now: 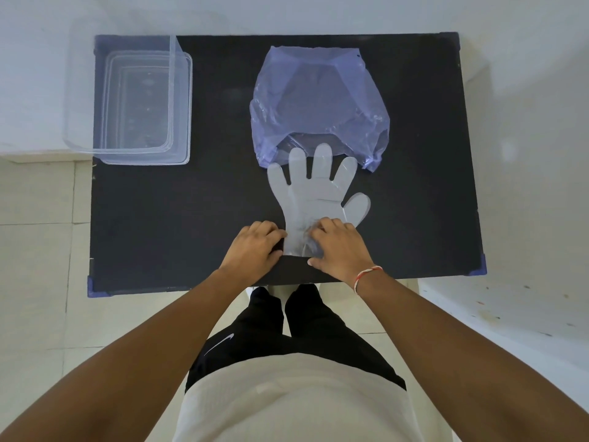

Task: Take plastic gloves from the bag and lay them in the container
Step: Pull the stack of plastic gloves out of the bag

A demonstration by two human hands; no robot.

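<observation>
We stand at a dark table [159, 218] and look down on it. A clear plastic glove [315, 196] lies flat near the front edge, its fingers spread and pointing away from us, the thumb out to the right. Its fingertips reach the open mouth of a thin bluish bag [318, 100], which lies crumpled in the middle of the table beyond the glove; the middle fingertips overlap the bag's rim.

Our left hand [256, 247] sits at the left edge of the glove's cuff, fingers curled in and pinching that edge. Our right hand [338, 247] presses on the right side of the cuff, fingers bent with the tips on the plastic and the thumb stretched out along the near edge; the plastic is bunched between the two hands. A red and white thread [366, 275] is tied round the right wrist.

The clear container [181, 106] stands at the far left corner of the table, well apart from the glove, with nothing we can make out inside.
</observation>
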